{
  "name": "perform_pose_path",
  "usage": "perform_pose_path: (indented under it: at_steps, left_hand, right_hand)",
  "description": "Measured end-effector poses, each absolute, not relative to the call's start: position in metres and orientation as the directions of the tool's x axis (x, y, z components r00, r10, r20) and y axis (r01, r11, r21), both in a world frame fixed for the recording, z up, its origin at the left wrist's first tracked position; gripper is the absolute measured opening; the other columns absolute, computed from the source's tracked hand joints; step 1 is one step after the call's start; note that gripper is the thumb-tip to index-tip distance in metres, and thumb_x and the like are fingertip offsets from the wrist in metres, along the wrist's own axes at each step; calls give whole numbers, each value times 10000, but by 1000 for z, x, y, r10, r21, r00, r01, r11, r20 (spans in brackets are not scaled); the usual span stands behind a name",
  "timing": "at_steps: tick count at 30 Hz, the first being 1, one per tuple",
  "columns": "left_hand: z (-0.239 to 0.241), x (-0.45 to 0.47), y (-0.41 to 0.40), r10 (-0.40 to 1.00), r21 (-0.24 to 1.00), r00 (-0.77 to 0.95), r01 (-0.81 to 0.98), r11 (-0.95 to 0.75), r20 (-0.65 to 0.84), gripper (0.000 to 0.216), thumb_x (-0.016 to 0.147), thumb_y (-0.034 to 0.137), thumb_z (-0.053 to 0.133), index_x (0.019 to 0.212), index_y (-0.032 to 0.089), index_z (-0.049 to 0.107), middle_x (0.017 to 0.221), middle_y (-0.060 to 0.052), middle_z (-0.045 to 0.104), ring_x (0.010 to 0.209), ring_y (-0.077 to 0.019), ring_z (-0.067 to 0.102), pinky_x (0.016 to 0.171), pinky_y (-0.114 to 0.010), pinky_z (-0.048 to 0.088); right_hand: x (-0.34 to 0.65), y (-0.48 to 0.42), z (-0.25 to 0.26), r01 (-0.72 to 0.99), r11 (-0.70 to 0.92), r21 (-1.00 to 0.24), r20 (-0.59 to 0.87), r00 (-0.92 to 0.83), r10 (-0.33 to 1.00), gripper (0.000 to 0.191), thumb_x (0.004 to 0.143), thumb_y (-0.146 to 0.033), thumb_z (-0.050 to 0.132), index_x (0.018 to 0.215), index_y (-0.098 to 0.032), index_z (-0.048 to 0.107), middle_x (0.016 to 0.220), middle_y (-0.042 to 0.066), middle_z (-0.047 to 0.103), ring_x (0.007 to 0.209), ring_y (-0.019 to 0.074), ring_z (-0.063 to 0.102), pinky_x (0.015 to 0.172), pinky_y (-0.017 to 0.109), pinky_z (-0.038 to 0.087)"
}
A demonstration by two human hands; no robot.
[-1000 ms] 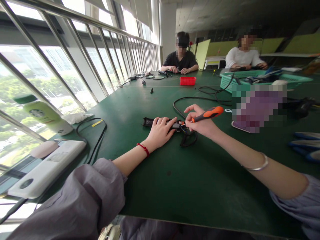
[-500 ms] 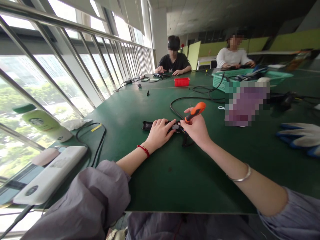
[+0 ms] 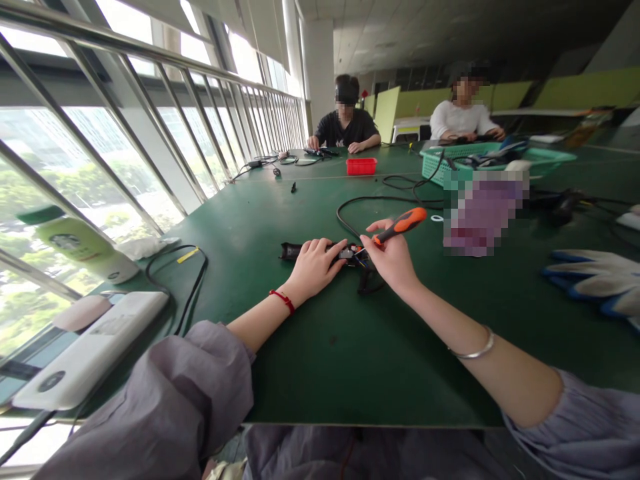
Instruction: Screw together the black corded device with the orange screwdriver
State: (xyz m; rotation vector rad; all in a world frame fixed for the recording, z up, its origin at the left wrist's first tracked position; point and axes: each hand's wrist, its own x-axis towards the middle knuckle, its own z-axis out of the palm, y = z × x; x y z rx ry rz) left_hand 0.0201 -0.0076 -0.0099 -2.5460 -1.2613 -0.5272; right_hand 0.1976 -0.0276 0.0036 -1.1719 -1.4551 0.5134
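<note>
My left hand (image 3: 314, 268) presses down on a small black device (image 3: 293, 251) lying on the green table (image 3: 320, 360), fingers curled over its right end where small coloured wires show. My right hand (image 3: 393, 259) grips an orange-handled screwdriver (image 3: 401, 225), its tip pointing down-left at the device's open end. A black cable (image 3: 367, 200) runs from the device and loops away across the table.
A white power strip (image 3: 87, 357) and green-capped bottle (image 3: 80, 247) sit at the left by the window rail. Blue-and-white gloves (image 3: 595, 280) lie at right. Farther back are a red tray (image 3: 361, 166) and a green basket (image 3: 500, 163). Two people sit at the far end.
The screwdriver handle has tilted from steep to lower and more rightward, as one second ago. My left hand stays on the device. The view has shifted slightly.
</note>
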Motion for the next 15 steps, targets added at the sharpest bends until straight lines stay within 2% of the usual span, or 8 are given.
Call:
perform_pose_path:
  at_steps: [3,8,15]
  left_hand:
    - [-10,20,-8,717,-60,559,804,-591,417,469,938,428,334,1347,229,445,1078,-89,549,988,-225,484,923,-375,367]
    - [-11,19,-9,717,-60,558,804,-592,417,464,941,425,331,1349,233,441,1088,-89,544,990,-221,489,927,-377,365]
    - [-10,19,-8,714,-58,561,801,-596,419,462,940,422,337,1348,233,444,1076,-89,547,989,-222,492,926,-380,367]
  right_hand:
    - [197,-30,5,378,409,-831,487,135,863,191,716,-228,533,884,-221,442,603,-64,429,523,124,459,592,276,403]
    - [192,-34,6,344,416,-842,467,77,881,306,662,-162,517,928,-234,384,545,-97,449,499,126,472,577,261,391]
    - [196,-33,10,333,384,-861,432,80,899,234,653,-174,508,856,-229,406,526,-91,461,474,117,469,546,253,385]
